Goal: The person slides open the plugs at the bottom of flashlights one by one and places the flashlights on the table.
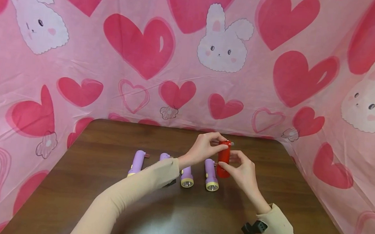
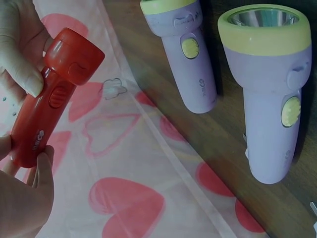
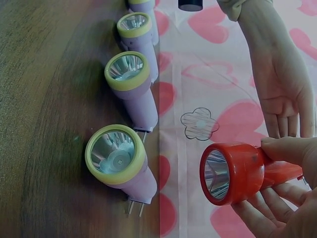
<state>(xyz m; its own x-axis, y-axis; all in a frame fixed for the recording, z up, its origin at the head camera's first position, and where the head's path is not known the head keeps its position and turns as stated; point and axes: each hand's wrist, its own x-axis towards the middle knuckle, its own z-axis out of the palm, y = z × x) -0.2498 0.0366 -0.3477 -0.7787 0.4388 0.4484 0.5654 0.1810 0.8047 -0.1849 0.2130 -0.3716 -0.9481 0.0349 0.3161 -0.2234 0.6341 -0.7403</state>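
A red flashlight is held up above the table by both hands, its lamp end facing down in the head view. My left hand pinches its tail end, where metal prongs stick out. Lower down, my right hand grips the body near the lamp end, its thumb beside the slide switch in the left wrist view. The clear reflector of the red flashlight shows in the right wrist view. Closest to the hands lies a purple flashlight with a yellow rim.
More purple flashlights lie in a row to the left, among them one partly behind the left arm and one at the far left. Prongs extend from the nearest one. A pink heart-patterned cloth hangs behind the wooden table.
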